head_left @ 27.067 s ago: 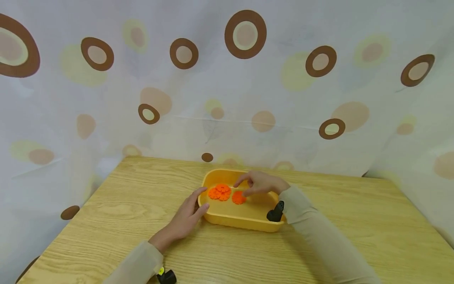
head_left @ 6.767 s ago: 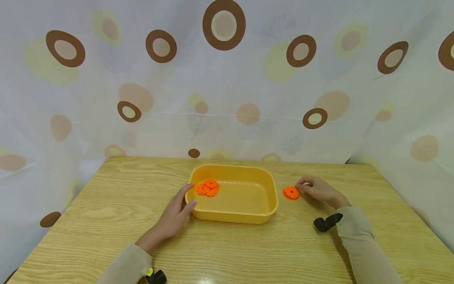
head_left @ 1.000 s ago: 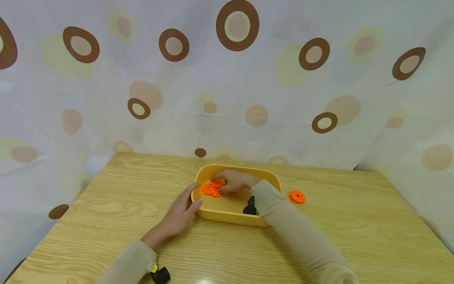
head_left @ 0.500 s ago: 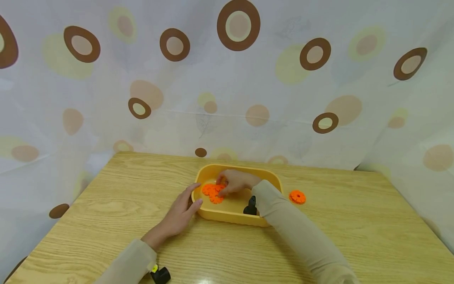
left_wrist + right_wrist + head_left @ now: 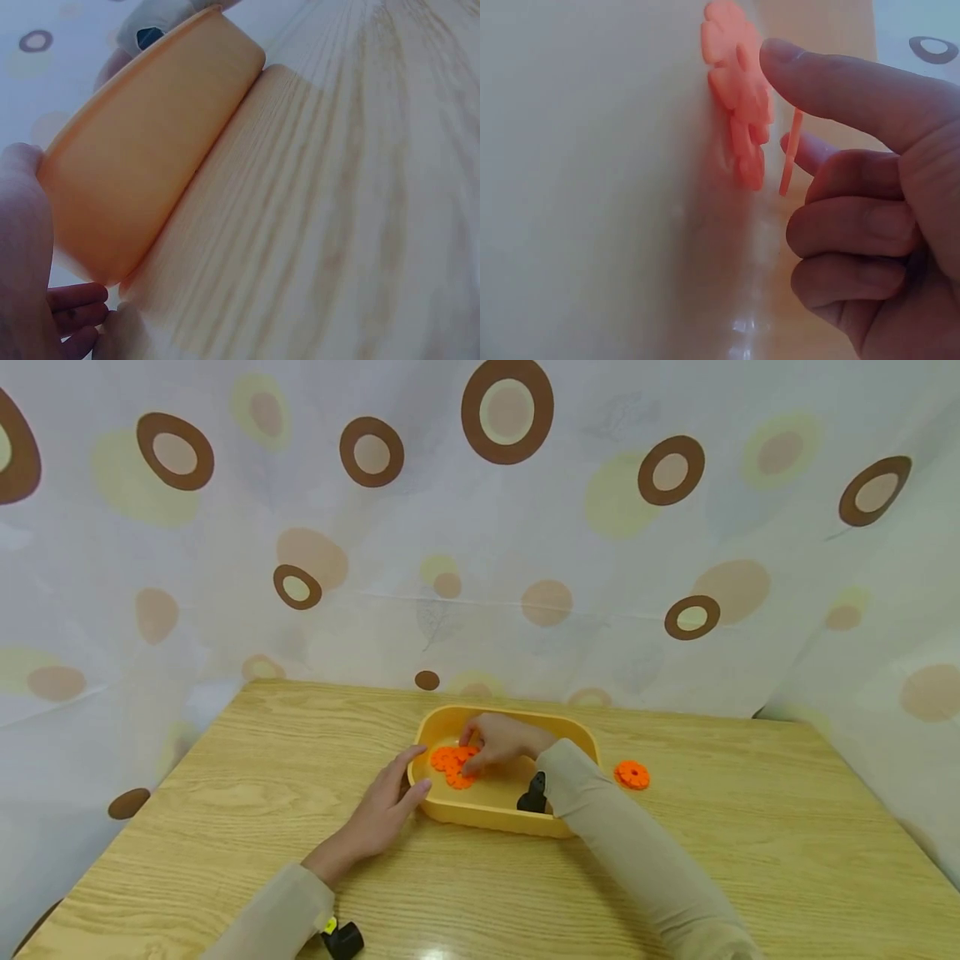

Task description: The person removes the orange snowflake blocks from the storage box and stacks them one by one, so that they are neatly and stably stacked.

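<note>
The yellow plastic tub (image 5: 495,818) sits on the wooden table. My left hand (image 5: 378,802) holds its left end, with thumb and index finger at the rim; in the left wrist view the other fingers (image 5: 79,307) lie low by the tub's corner. Inside, my right hand (image 5: 498,743) pinches a thin orange notched disc (image 5: 790,154) between thumb and index finger, the remaining fingers curled in. Beside it several more orange notched discs (image 5: 739,82) overlap on the tub floor at the left. To the tub's right, a small stack of orange notched discs (image 5: 632,775) lies on the table.
A patterned sheet (image 5: 480,552) with ringed circles hangs behind the table's far edge. The wooden table (image 5: 225,777) extends on both sides of the tub. Black wrist cameras sit at the right wrist (image 5: 534,795) and the left sleeve (image 5: 345,939).
Earlier, my right hand was at the discs right of the tub; it then came into the tub. Within the last second, the discs under it have shifted and spread toward the near side.
</note>
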Motion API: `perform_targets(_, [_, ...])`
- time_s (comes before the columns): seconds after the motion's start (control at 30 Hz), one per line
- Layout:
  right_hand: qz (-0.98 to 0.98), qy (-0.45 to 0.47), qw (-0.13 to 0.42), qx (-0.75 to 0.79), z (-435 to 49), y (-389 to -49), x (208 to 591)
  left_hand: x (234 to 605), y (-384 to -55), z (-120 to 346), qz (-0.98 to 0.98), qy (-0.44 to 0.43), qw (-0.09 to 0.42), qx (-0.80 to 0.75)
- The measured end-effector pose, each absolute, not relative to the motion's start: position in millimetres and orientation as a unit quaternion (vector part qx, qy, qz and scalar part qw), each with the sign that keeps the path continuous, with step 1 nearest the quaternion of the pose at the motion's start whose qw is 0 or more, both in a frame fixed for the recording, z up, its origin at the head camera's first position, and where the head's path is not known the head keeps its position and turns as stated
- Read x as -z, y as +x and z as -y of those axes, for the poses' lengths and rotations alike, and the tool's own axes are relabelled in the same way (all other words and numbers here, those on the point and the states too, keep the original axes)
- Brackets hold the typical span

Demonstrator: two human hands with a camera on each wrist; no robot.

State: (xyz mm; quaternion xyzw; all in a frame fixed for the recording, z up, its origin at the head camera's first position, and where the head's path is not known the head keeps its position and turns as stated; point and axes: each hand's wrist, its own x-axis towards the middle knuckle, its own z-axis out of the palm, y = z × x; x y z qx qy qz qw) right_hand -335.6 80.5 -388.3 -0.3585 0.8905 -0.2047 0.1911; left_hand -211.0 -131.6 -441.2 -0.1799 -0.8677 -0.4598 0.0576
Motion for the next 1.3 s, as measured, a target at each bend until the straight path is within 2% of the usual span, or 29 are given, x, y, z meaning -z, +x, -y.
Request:
perform_targets(0.6, [-0.867, -0.383, 0.188, 0.258, -84, -334, 367, 443, -215, 134, 0.862, -0.186, 0.067, 0.466])
perform_targets(0.77, [-0.861, -0.383, 0.201, 0.269, -93, -331, 361, 444, -214, 130, 0.864, -0.191, 0.054, 0.463])
perform_targets(1.3, [-0.868, -0.380, 0.167, 0.271, -115, -326, 331, 441, -213, 132, 0.868, -0.176, 0.046, 0.463])
